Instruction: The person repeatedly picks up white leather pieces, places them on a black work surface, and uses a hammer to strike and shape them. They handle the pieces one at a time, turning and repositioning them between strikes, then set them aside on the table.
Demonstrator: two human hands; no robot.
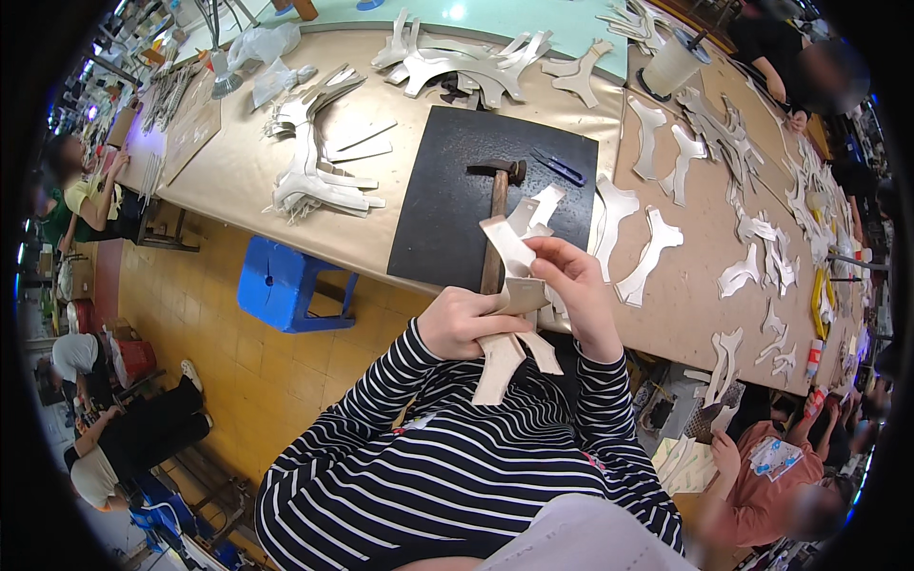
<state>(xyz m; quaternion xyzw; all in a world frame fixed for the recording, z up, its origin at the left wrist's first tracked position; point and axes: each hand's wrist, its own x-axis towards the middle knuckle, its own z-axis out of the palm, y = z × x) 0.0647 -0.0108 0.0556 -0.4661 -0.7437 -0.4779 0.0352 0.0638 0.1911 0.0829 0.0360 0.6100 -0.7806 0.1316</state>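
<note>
Workshop tabletop (286, 171), brown and strewn with pale cut-outs.

Both hands grasp a bundle of thin beige Y-shaped leather pieces (514, 314) above the lap: left hand (466, 322) clenched around the middle, right hand (569, 285) pinching an upper strip. They look light and floppy, best held mid-body. Beyond lies a wooden-handled hammer (497, 205) on a black mat (447, 190).

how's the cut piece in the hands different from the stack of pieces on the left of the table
The held piece is a few tan strips gripped off the table by the left hand and right hand; the stack is many pale layers lying untouched on the table. The held piece is bent; the stack lies flat. Both are forked cut-outs.
</note>
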